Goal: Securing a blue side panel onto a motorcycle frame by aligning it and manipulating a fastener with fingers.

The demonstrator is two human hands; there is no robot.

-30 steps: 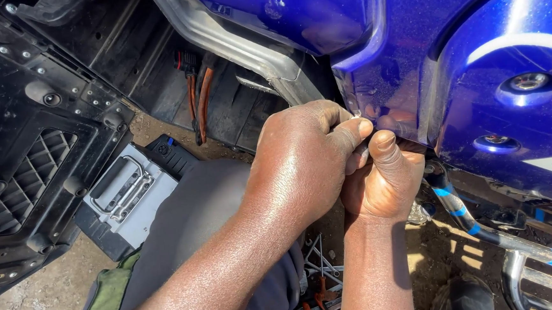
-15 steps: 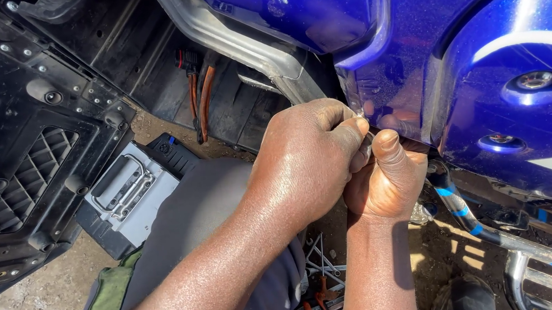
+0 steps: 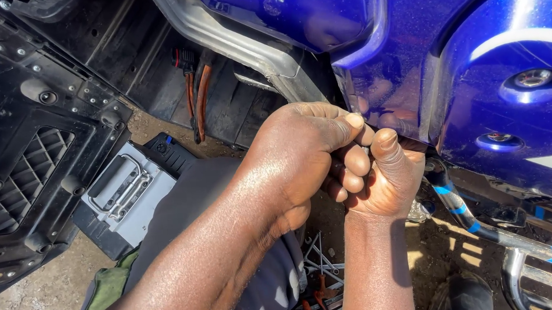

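The blue fairing (image 3: 449, 68), a glossy painted body panel of a motorcycle, fills the upper right and serves as the landmark for everything else. It looks stiff yet thin, a shell that would flex and scratch if forced, so it is best gripped along its lower edge rather than on the slick painted face. Left of the fairing lies a large black plastic panel (image 3: 27, 157) with ribs, a grille and screw bosses, light and rigid by the look of it. Running down beneath the fairing's left side is a grey metal frame tube (image 3: 244, 48). Below and left of the fairing, past the person's grey-clad knee, a grey box with a wire handle (image 3: 122, 193) rests on the dirt. Under the fairing's right part a blue-taped tube (image 3: 458, 204) slants downward.

At the fairing's lower edge both hands meet. The left hand (image 3: 295, 160) is clenched, its thumb and forefinger pinched together right at that edge; the right hand (image 3: 386, 180) is curled beneath it with the thumb pressed up against the panel's underside. Between the fingertips something small seems to be held, possibly a fastener or clip, but it is hidden by the fingers. Any such piece would be tiny, hard and easy to drop, calling for a fingertip pinch
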